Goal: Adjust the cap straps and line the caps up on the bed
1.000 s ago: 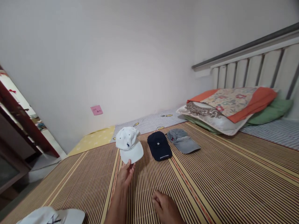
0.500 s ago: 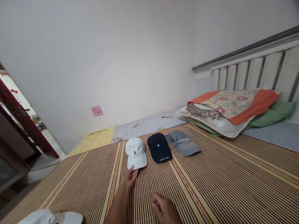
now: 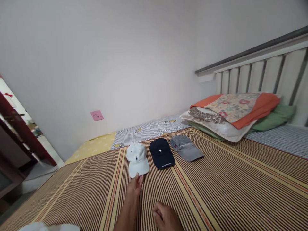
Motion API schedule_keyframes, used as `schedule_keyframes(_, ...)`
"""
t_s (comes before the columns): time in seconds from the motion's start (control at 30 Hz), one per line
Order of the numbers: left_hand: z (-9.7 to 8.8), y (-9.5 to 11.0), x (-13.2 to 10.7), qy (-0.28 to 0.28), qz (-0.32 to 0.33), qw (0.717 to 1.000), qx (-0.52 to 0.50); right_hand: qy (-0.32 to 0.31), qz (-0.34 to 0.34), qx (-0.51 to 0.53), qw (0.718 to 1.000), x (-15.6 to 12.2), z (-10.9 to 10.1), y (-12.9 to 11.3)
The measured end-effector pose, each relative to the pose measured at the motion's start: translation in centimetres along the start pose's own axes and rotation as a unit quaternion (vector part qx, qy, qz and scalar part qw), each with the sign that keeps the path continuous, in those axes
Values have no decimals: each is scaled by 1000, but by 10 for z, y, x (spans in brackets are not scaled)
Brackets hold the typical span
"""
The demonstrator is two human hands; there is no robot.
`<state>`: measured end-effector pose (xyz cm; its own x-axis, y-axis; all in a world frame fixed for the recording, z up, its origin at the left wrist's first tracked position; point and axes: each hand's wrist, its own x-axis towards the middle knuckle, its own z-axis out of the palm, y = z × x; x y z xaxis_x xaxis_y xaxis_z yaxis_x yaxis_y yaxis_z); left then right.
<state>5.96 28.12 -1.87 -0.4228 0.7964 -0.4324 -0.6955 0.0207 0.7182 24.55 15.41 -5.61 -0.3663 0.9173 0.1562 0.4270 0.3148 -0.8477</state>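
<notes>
My left hand (image 3: 136, 185) pinches the front of the brim of a white baseball cap (image 3: 137, 157), thumb on top. The cap lies on a striped mat, its brim towards me and a small dark emblem on its front. Close on its right is a navy baseball cap (image 3: 161, 154) with small white lettering. Beyond that rests a grey baseball cap (image 3: 186, 148), its brim angled to the right. My right hand (image 3: 166, 216) is curled closed low over the mat, and nothing shows in it. Another white cap (image 3: 50, 227) is partly cut off at the bottom left.
The striped mat (image 3: 231, 189) covers the bed. Pillows (image 3: 216, 123) with an orange floral cover (image 3: 237, 106) lie against the slatted headboard (image 3: 255, 75). A pink note (image 3: 97, 115) is stuck to the wall. At the far left is a red door (image 3: 26, 138).
The view has shifted slightly, so the caps appear a little further left. My left hand stays on the white cap's brim and my right hand stays curled.
</notes>
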Motion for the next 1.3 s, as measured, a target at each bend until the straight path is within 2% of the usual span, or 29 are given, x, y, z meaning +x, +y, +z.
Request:
schedule_keyframes(0.47,-1,6,-2,27,-30,999,-3,3,29,2,1000,1,2,-6)
schedule_keyframes(0.7,-7,-1,1,15,-31,999,7,18,14,0,1000,0,2,-6)
schedule_keyframes(0.97,-17,-8,-2,-38,1,998,45,27,7,5,1000,-2,0,-8)
schedule_keyframes(1.07,-20,-9,-20,-49,13,996,77,33,3,9,999,-1,0,-8)
schedule_keyframes(1.13,-27,-12,-44,-63,16,992,110,41,2,13,999,-1,2,-7)
schedule_keyframes(1.2,-42,-17,-76,-84,19,984,154,48,1,18,999,0,3,-6)
schedule_keyframes(1.27,-66,-25,-110,-98,29,972,210,53,-1,25,998,1,4,-4)
schedule_keyframes(1.3,-80,-29,-126,-69,34,963,257,55,-3,29,998,0,4,-4)
